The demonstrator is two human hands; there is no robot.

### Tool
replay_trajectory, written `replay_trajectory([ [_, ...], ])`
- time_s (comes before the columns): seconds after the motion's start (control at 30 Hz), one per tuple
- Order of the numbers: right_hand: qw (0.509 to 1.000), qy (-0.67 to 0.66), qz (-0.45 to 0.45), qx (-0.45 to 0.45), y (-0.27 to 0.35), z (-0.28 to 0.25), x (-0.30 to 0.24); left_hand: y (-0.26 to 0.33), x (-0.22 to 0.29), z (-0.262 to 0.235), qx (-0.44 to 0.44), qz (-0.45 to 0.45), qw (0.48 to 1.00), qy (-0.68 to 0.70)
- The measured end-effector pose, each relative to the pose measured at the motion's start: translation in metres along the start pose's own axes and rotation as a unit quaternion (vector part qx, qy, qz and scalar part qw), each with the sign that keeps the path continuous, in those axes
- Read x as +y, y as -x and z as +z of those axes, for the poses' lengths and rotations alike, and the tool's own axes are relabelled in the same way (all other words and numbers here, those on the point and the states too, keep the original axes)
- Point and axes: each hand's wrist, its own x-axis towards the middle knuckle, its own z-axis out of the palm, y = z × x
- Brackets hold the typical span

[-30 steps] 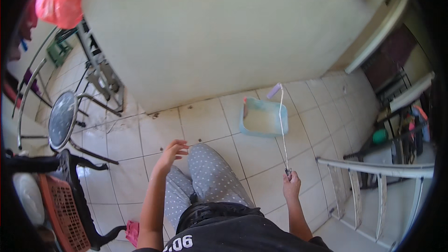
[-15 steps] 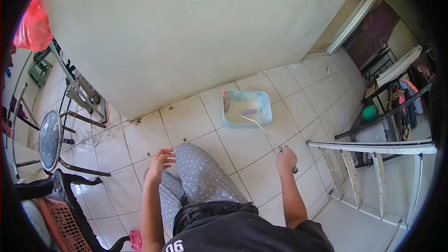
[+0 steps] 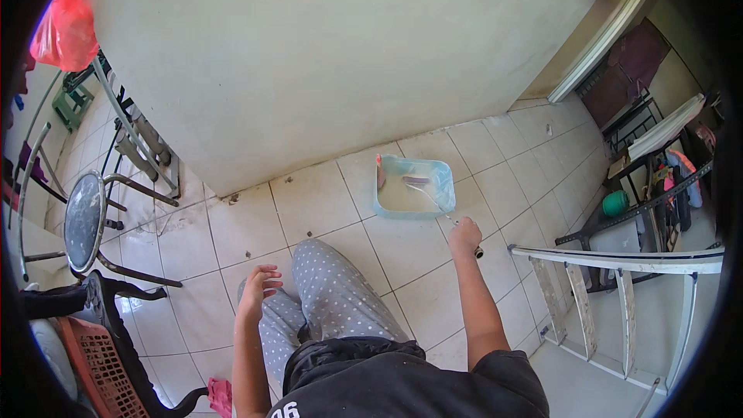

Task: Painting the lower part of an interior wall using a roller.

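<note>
My right hand (image 3: 464, 238) is closed round the handle of a paint roller (image 3: 416, 181), whose end pokes out below my fist. The roller's thin white rod slants over the near right rim of a light blue basin (image 3: 411, 215), and its purple sleeve lies inside, at the pale, cloudy liquid. A pinkish object with an orange tip (image 3: 380, 173) leans at the basin's left inner side. My left hand (image 3: 258, 291) is held by my knee with fingers apart and nothing in them.
A cream wall (image 3: 309, 70) rises just beyond the basin. To the right lies a metal ladder (image 3: 619, 258), with a cluttered rack (image 3: 658, 193) behind it. At the left stand a round stool (image 3: 83, 220) and an orange plastic basket (image 3: 101, 368). A red bag (image 3: 66, 31) hangs at the upper left.
My right hand has moved forward and slightly left, closer to the basin. The roller's sleeve has shifted within the basin and its rod reaches in deeper. My left hand stays near my knee.
</note>
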Motion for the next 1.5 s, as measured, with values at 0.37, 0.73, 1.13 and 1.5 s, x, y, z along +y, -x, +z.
replay_trajectory([
  [0.37, 0.999, -0.046, 0.009, 0.019, 0.028, -0.061, 0.009, -0.001, -0.005, -0.003, 0.009, -0.014, 1.000, 0.016],
  [0.73, 0.999, -0.017, -0.001, 0.032, 0.002, -0.032, 0.015, -0.001, -0.016, -0.001, 0.005, -0.018, 0.999, 0.028],
  [1.13, 0.998, -0.027, -0.016, 0.049, -0.020, -0.103, 0.000, 0.011, -0.020, -0.013, 0.051, -0.013, 0.997, 0.048],
  [1.5, 0.998, -0.010, -0.058, 0.032, -0.046, -0.069, -0.005, 0.006, -0.023, -0.004, 0.021, -0.013, 0.999, 0.047],
])
